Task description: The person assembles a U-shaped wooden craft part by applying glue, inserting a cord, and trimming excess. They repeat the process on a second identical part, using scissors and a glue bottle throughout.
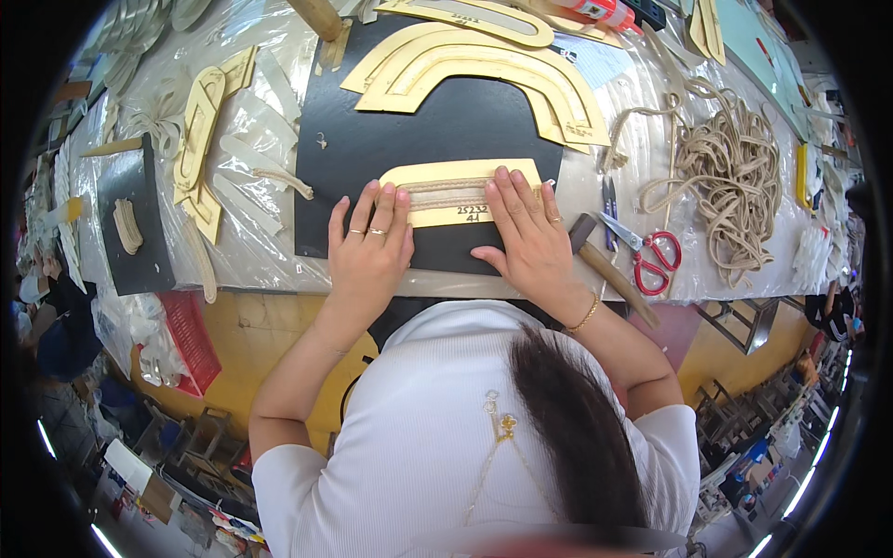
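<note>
A pale yellow card template (pixel 446 218) with long slots lies on a black board (pixel 326 200). Beige braided strips (pixel 445 194) run lengthwise along its slots. My left hand (pixel 370 244) rests on the template's left end, fingers stretched out and fingertips pressing on the strips. At the right end my right hand (pixel 526 232) lies flat, fingers extended and thumb spread away; it covers part of the strips. Neither hand is gripping anything. Just left of my left hand is a short piece of beige cord (pixel 285 179).
Curved yellow templates (pixel 465 70) lie beyond my hands. To the right are a hammer (pixel 609 270), red-handled scissors (pixel 651 259) and a heap of beige cord (pixel 726 181). A looped yellow template (pixel 195 139) and a small black board (pixel 130 209) are at left.
</note>
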Demonstrator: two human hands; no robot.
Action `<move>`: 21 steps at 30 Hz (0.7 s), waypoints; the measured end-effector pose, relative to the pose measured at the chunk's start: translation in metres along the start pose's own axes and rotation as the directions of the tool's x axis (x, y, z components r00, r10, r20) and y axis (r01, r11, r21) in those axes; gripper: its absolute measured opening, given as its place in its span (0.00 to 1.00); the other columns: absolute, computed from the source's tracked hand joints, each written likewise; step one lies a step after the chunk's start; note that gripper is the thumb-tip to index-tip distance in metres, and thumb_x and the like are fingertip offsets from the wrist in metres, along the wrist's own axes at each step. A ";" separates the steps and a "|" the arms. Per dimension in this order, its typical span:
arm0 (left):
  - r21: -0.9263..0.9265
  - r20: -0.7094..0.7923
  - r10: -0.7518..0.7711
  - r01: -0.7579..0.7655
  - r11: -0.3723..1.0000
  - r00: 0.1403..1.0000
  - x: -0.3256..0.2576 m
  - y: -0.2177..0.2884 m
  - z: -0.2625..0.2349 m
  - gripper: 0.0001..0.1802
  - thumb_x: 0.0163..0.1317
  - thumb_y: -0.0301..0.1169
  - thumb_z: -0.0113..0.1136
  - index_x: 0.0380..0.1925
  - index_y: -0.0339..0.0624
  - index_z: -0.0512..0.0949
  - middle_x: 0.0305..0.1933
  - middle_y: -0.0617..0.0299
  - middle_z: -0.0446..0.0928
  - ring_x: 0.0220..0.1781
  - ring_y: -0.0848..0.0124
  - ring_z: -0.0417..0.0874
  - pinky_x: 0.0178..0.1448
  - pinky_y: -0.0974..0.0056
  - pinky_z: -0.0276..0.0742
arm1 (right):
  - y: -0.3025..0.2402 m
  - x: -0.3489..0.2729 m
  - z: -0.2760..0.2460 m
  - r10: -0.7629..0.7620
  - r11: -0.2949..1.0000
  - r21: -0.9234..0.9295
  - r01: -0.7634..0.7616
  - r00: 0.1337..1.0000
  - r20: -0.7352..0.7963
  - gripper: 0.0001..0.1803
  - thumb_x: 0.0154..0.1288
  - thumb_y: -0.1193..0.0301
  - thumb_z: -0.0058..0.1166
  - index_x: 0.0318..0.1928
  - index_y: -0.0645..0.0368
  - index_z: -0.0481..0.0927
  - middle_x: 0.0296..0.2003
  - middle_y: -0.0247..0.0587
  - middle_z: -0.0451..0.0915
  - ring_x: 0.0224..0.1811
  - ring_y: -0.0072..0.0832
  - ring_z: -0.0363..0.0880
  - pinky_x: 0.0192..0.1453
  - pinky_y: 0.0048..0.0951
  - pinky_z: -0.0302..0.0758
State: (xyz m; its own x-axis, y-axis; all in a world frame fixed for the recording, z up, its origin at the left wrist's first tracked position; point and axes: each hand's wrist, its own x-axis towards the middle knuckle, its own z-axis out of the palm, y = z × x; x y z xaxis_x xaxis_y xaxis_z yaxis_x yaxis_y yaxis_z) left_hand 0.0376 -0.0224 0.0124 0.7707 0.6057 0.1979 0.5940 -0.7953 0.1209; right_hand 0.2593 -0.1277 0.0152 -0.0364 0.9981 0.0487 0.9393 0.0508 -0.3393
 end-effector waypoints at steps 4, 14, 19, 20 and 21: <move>-0.070 -0.030 0.013 -0.015 0.997 0.999 0.003 -0.006 -0.002 0.24 0.58 0.31 0.67 0.56 0.37 0.79 0.60 0.54 0.77 0.65 0.57 0.76 0.67 0.47 0.68 | 0.003 0.000 -0.006 0.031 0.999 -0.020 -0.030 0.998 0.055 0.48 0.61 0.45 0.57 0.74 0.60 0.62 0.76 0.43 0.60 0.79 0.37 0.55 0.81 0.52 0.48; -0.283 -0.062 -0.066 0.046 0.958 0.996 -0.020 0.024 0.009 0.27 0.56 0.37 0.69 0.55 0.37 0.78 0.60 0.52 0.73 0.64 0.54 0.70 0.65 0.47 0.65 | -0.043 0.119 -0.009 -0.251 0.880 0.366 0.303 0.950 -0.184 0.18 0.62 0.67 0.64 0.53 0.55 0.81 0.44 0.39 0.81 0.46 0.40 0.80 0.52 0.41 0.74; -0.290 -0.117 -0.056 0.020 0.957 0.991 -0.027 0.024 0.018 0.24 0.55 0.37 0.70 0.51 0.39 0.80 0.57 0.52 0.72 0.64 0.52 0.68 0.67 0.43 0.63 | -0.096 0.175 0.026 -0.347 0.792 0.551 0.263 0.936 0.051 0.12 0.63 0.70 0.62 0.47 0.56 0.84 0.40 0.45 0.83 0.42 0.47 0.83 0.47 0.43 0.78; -0.296 -0.116 -0.055 0.018 0.955 0.992 -0.027 0.024 0.019 0.24 0.55 0.38 0.70 0.51 0.39 0.80 0.57 0.53 0.72 0.64 0.52 0.68 0.67 0.43 0.63 | -0.101 0.178 0.027 -0.340 0.769 0.582 0.265 0.940 0.022 0.11 0.63 0.70 0.61 0.45 0.57 0.85 0.40 0.45 0.84 0.41 0.47 0.83 0.47 0.44 0.79; -0.306 -0.120 -0.050 0.011 0.952 0.992 -0.028 0.024 0.019 0.24 0.55 0.38 0.70 0.51 0.40 0.80 0.57 0.53 0.72 0.63 0.52 0.68 0.68 0.43 0.63 | -0.104 0.180 0.025 -0.315 0.766 0.600 0.228 0.948 0.042 0.10 0.64 0.70 0.61 0.44 0.58 0.85 0.39 0.46 0.84 0.41 0.48 0.83 0.47 0.44 0.79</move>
State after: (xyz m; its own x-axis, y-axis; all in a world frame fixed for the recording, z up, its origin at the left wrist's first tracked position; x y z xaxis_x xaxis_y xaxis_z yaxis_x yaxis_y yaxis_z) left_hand 0.0348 -0.0576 -0.0089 0.7067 0.6375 0.3069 0.5032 -0.7578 0.4152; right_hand 0.1462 0.0472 0.0356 -0.3448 0.9318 0.1138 0.5068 0.2868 -0.8129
